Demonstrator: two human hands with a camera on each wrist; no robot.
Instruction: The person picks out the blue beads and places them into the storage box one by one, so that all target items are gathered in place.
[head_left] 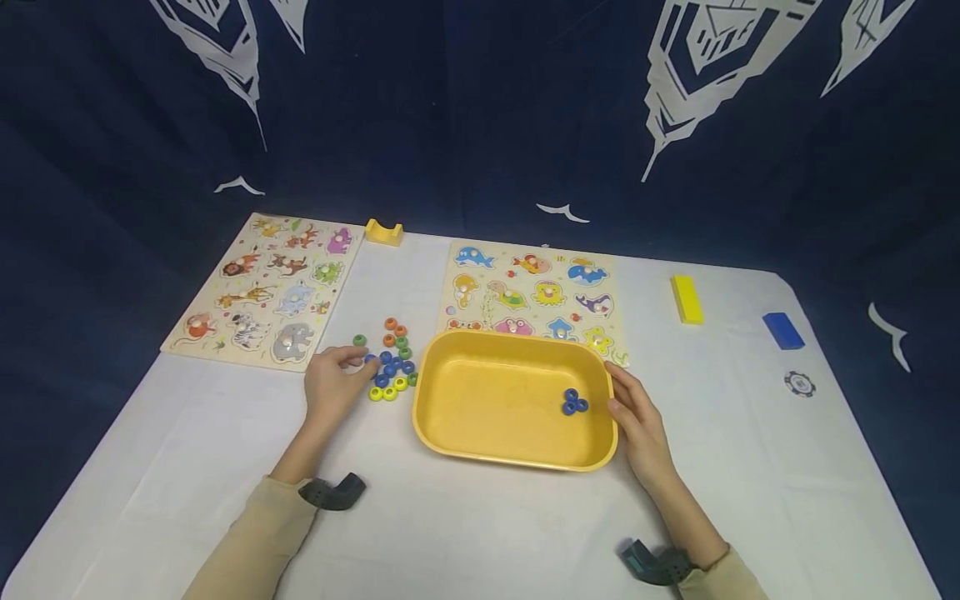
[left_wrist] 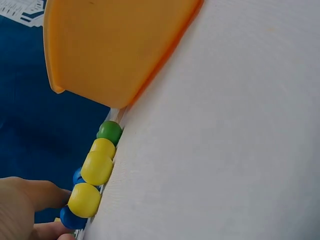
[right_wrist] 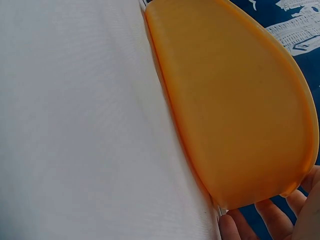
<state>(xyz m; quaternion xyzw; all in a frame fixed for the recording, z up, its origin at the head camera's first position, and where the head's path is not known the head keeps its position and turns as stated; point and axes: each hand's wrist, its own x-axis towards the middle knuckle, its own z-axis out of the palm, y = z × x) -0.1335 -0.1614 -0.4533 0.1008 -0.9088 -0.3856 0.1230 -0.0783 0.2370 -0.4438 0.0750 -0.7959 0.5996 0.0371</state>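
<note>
My left hand [head_left: 332, 387] reaches into a group of small beads, and its thumb and fingertips pinch a blue bead [left_wrist: 73, 218] at the near left of the group. Other blue beads [head_left: 390, 371], yellow beads [left_wrist: 84, 200], green beads [left_wrist: 109, 131] and orange beads [head_left: 390, 323] lie close about it. A yellow tray [head_left: 480, 458] stands to the right of the beads, with three blue beads [head_left: 571, 407] on its floor. My right hand [head_left: 640, 425] rests against the tray's right end, fairly straight fingers along the outer wall and thumb tip at the rim.
Behind the left hand lies an animal puzzle board [head_left: 262, 292]; a sea-animal puzzle board [head_left: 532, 292] lies partly behind the tray. A yellow notched block [head_left: 384, 233] sits at the back edge. At right are a yellow block [head_left: 687, 300], a blue block [head_left: 783, 331] and a poker chip [head_left: 799, 384].
</note>
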